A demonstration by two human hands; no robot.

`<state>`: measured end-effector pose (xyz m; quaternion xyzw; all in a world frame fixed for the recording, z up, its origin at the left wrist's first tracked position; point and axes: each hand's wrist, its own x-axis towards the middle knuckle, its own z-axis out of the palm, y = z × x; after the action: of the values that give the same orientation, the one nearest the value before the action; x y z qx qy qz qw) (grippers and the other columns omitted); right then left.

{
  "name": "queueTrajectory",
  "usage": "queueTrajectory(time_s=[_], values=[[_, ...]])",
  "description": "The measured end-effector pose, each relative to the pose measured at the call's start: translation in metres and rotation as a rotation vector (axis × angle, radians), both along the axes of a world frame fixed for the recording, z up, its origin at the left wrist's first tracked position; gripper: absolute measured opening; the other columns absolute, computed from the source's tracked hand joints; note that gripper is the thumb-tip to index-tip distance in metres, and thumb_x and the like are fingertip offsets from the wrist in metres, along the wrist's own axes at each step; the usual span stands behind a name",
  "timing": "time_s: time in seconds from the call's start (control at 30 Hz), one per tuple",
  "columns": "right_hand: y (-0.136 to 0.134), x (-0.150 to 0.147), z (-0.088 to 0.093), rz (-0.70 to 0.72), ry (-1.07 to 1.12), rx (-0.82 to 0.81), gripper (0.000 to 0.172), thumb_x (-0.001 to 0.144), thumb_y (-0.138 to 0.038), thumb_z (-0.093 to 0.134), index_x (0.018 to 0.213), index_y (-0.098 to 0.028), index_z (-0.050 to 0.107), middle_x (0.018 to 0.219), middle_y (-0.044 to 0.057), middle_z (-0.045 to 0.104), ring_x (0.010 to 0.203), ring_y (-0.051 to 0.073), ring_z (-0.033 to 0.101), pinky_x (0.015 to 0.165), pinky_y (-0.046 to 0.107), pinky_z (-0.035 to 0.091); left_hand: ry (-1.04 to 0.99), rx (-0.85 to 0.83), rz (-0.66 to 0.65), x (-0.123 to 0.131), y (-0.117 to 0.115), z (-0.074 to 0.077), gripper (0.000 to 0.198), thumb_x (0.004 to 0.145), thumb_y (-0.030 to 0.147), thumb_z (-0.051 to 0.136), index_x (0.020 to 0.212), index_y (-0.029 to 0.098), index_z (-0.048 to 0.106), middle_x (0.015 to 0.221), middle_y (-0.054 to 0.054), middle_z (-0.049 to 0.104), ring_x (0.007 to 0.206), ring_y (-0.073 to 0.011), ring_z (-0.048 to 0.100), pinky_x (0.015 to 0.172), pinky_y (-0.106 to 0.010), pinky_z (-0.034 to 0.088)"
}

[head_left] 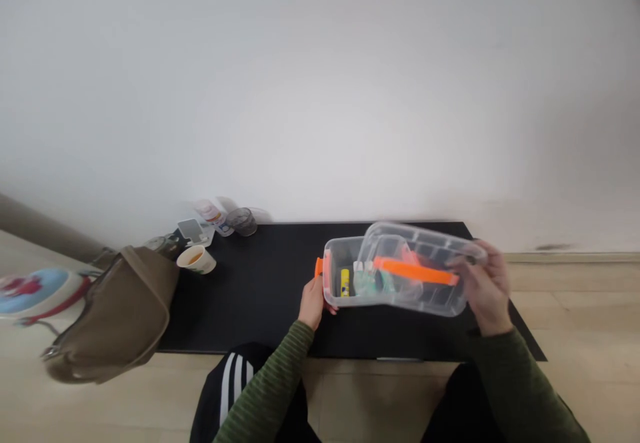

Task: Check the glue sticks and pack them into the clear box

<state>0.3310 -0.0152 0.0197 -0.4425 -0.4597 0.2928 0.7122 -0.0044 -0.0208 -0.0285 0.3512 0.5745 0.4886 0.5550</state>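
Clear plastic storage box (336, 276) rests on the black mat (250, 296), light and stiff but slick-walled, best taken by its rim: left grip (313, 303) closes narrow on the end by the orange latch (319, 267), right grip (487, 289) holds the tilted lid (425, 236) aloft.

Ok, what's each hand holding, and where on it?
The right hand holds the clear lid by its right end. The left hand holds the clear box at its left end.
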Motion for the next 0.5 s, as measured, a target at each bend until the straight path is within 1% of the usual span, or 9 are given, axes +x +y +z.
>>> queueTrajectory(time_s=[0.03, 0.1, 0.17, 0.23, 0.3, 0.33, 0.4, 0.43, 0.5], values=[[0.000, 0.011, 0.002, -0.108, 0.033, 0.033, 0.046, 0.084, -0.035, 0.063, 0.129, -0.032, 0.050, 0.120, 0.008, 0.064, 0.089, 0.024, 0.072, 0.084, 0.047, 0.057, -0.009, 0.001, 0.023, -0.002, 0.001, 0.000, 0.035, 0.081, 0.049, 0.053, 0.067, 0.017, 0.053, 0.045, -0.001, 0.054, 0.036, -0.0142, 0.052, 0.035, -0.023, 0.040], [0.001, 0.033, 0.002, -0.314, 0.046, 0.099, 0.052, 0.082, -0.036, 0.065, 0.131, -0.033, 0.048, 0.119, 0.006, 0.064, 0.090, 0.024, 0.071, 0.086, 0.048, 0.056, -0.028, -0.008, 0.077, -0.005, 0.004, 0.002, 0.031, 0.080, 0.045, 0.053, 0.070, 0.016, 0.055, 0.047, -0.001, 0.056, 0.037, -0.0150, 0.054, 0.035, -0.023, 0.042], [0.004, 0.052, -0.002, -0.405, -0.038, 0.102, 0.051, 0.078, -0.035, 0.069, 0.126, -0.029, 0.054, 0.115, 0.006, 0.066, 0.095, 0.026, 0.070, 0.089, 0.051, 0.053, -0.052, -0.028, 0.120, -0.008, 0.008, 0.003, 0.029, 0.079, 0.043, 0.053, 0.073, 0.015, 0.057, 0.048, -0.001, 0.058, 0.038, -0.0153, 0.056, 0.035, -0.024, 0.044], [0.006, 0.064, -0.010, -0.352, -0.257, 0.033, 0.036, 0.075, -0.031, 0.070, 0.111, -0.024, 0.063, 0.106, 0.007, 0.070, 0.097, 0.027, 0.069, 0.091, 0.051, 0.052, -0.073, -0.059, 0.145, -0.009, 0.012, 0.004, 0.029, 0.079, 0.042, 0.052, 0.077, 0.014, 0.059, 0.050, -0.001, 0.059, 0.038, -0.0152, 0.056, 0.036, -0.023, 0.044], [0.008, 0.071, -0.021, -0.204, -0.573, -0.037, 0.019, 0.077, -0.027, 0.065, 0.095, -0.023, 0.069, 0.100, 0.007, 0.072, 0.101, 0.028, 0.067, 0.095, 0.050, 0.050, -0.090, -0.095, 0.155, -0.009, 0.014, 0.005, 0.030, 0.081, 0.041, 0.051, 0.082, 0.013, 0.061, 0.051, -0.002, 0.060, 0.039, -0.0152, 0.058, 0.036, -0.023, 0.045], [0.009, 0.072, -0.026, -0.116, -0.734, -0.067, 0.016, 0.077, -0.025, 0.061, 0.090, -0.024, 0.070, 0.100, 0.007, 0.073, 0.104, 0.028, 0.065, 0.097, 0.049, 0.048, -0.097, -0.111, 0.158, -0.008, 0.015, 0.006, 0.031, 0.082, 0.041, 0.051, 0.085, 0.012, 0.062, 0.052, -0.002, 0.061, 0.039, -0.0153, 0.058, 0.037, -0.023, 0.046], [0.011, 0.073, -0.037, 0.015, -1.002, -0.123, 0.021, 0.077, -0.018, 0.055, 0.086, -0.027, 0.072, 0.100, 0.006, 0.074, 0.113, 0.027, 0.061, 0.103, 0.050, 0.042, -0.109, -0.134, 0.156, -0.007, 0.016, 0.008, 0.034, 0.084, 0.042, 0.050, 0.091, 0.011, 0.063, 0.054, -0.003, 0.062, 0.040, -0.0158, 0.059, 0.038, -0.024, 0.048], [0.011, 0.073, -0.042, 0.046, -1.100, -0.158, 0.026, 0.076, -0.014, 0.053, 0.085, -0.027, 0.072, 0.101, 0.005, 0.074, 0.116, 0.027, 0.059, 0.106, 0.050, 0.039, -0.115, -0.140, 0.152, -0.006, 0.016, 0.009, 0.036, 0.085, 0.042, 0.049, 0.093, 0.010, 0.064, 0.054, -0.004, 0.063, 0.040, -0.0162, 0.060, 0.038, -0.024, 0.049], [0.013, 0.075, -0.053, 0.041, -1.232, -0.222, 0.035, 0.072, -0.008, 0.048, 0.088, -0.028, 0.073, 0.105, 0.004, 0.074, 0.120, 0.026, 0.056, 0.111, 0.051, 0.032, -0.129, -0.146, 0.141, -0.005, 0.015, 0.012, 0.037, 0.088, 0.041, 0.047, 0.097, 0.009, 0.064, 0.055, -0.005, 0.064, 0.041, -0.0167, 0.060, 0.038, -0.025, 0.050]])
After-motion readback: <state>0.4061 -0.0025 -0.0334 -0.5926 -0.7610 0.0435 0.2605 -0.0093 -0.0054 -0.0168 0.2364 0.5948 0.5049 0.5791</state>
